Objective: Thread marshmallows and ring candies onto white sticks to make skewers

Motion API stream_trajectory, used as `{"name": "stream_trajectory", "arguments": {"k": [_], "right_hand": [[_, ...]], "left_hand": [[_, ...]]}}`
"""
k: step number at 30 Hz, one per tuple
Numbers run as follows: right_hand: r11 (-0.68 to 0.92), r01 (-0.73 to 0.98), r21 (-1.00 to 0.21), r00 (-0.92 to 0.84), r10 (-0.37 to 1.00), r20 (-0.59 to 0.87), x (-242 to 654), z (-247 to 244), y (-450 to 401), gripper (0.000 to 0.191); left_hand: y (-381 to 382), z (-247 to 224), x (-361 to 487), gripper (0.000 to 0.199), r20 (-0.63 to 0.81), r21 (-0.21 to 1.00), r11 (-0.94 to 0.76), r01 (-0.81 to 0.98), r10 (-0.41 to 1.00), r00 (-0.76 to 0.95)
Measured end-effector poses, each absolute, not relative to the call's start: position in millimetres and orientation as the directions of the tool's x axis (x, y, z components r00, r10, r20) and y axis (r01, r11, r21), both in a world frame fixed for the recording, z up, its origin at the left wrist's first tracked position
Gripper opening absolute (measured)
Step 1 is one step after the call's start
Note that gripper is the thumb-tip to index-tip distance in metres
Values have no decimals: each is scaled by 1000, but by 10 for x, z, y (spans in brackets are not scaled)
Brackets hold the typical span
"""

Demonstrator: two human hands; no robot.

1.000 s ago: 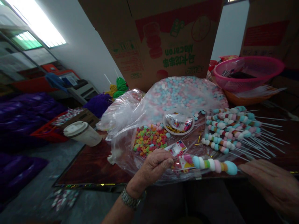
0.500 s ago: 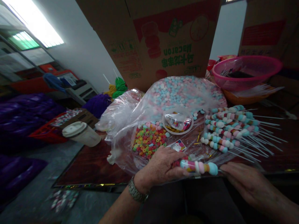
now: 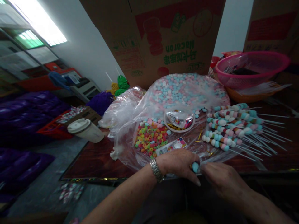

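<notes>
My left hand [image 3: 176,163], with a metal watch on the wrist, curls over a candy skewer [image 3: 195,167] near the table's front edge. Only one blue end piece of that skewer shows, between my two hands. My right hand [image 3: 221,177] touches the blue piece from the right, and its grip is hidden. Just beyond them lie a printed card [image 3: 171,147] and a heap of coloured ring candies [image 3: 150,137]. Finished skewers of pastel candy [image 3: 233,127] lie to the right, and a plastic bag of pink and blue candies [image 3: 184,90] spreads behind.
A small round dish of wrappers [image 3: 179,121] sits among the candy. A macaron cardboard box [image 3: 151,40] stands behind, and a pink basket [image 3: 252,70] rests on an orange bowl [image 3: 243,98]. A white lidded cup [image 3: 85,130] stands left of the dark red table [image 3: 93,165].
My hands have come together, with my right hand moving left to the skewer. The skewer, earlier seen lying across in full, is now mostly hidden by my hands.
</notes>
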State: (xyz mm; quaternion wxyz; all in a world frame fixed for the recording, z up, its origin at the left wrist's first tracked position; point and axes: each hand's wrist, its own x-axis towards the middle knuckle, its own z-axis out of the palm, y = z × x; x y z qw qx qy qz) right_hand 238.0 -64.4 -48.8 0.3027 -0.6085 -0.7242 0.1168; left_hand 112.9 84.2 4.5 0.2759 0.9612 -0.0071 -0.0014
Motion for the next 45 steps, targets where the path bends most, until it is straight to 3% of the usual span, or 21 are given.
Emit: {"name": "stream_trajectory", "arguments": {"k": [3, 5, 6, 8, 9, 11, 13, 16, 20, 25, 29, 31, 33, 36, 39, 42, 45], "right_hand": [[74, 554, -829, 89, 985, 147, 2318, -641, -585, 29], [-57, 346, -936, 204, 979, 16, 2312, -706, -581, 32], [-115, 256, -960, 239, 970, -53, 2307, -724, -584, 34], [-193, 104, -976, 228, 960, -165, 2267, -734, -585, 38], [-213, 41, -976, 188, 961, -202, 2226, -727, -581, 40], [-242, -45, -969, 69, 967, -244, 2113, -699, -566, 42], [-257, -79, -963, -26, 966, -256, 1988, -670, -559, 41], [-204, 10, -979, -10, 979, -204, 1852, -645, -576, 37], [-37, 303, -952, 123, 992, 1, 1755, -643, -561, 32], [196, 683, -703, 218, 864, 453, 1717, -690, -478, 24], [190, 824, -533, 200, 783, 589, 1752, -776, -530, 25], [224, 781, -583, 188, 806, 561, 1737, -799, -564, 27], [223, 631, -743, 208, 874, 439, 1690, -788, -564, 26], [8, 194, -981, 208, 977, 49, 1624, -720, -496, 35], [-268, -194, -944, 80, 954, -288, 1637, -654, -434, 47], [-241, -123, -963, 184, 948, -261, 1703, -631, -451, 44], [-151, 150, -977, 305, 947, -100, 1734, -632, -498, 37]], "left_hand": [[807, 110, 1072, 50, 197, 624, -780, 48, 216, 956], [805, 108, 948, 56, 337, 782, -617, 90, 539, 772], [805, 82, 883, 54, 339, 871, -486, 78, 708, 620], [786, -14, 789, 51, 152, 988, -140, -61, 922, 356], [763, -75, 769, 53, 2, 985, 55, -162, 943, 332], [697, -179, 784, 58, -251, 872, 406, -272, 850, 463], [639, -222, 836, 49, -321, 761, 547, -349, 785, 530], [615, -185, 890, 29, -264, 689, 523, -502, 826, 499], [564, -169, 904, 27, -216, 672, 509, -538, 830, 515], [477, -208, 929, 37, -294, 600, 568, -564, 812, 504], [574, -170, 887, 36, -335, 511, 579, -636, 815, 472], [592, -168, 884, 35, -335, 488, 570, -660, 821, 462], [543, -195, 910, 36, -302, 509, 574, -642, 817, 491], [393, -290, 954, 38, -275, 568, 610, -552, 773, 572], [311, -410, 912, 39, -323, 626, 678, -385, 675, 663], [385, -458, 797, 40, -340, 632, 731, -257, 560, 756], [517, -375, 744, 47, -306, 557, 731, -393, 621, 722]]}}
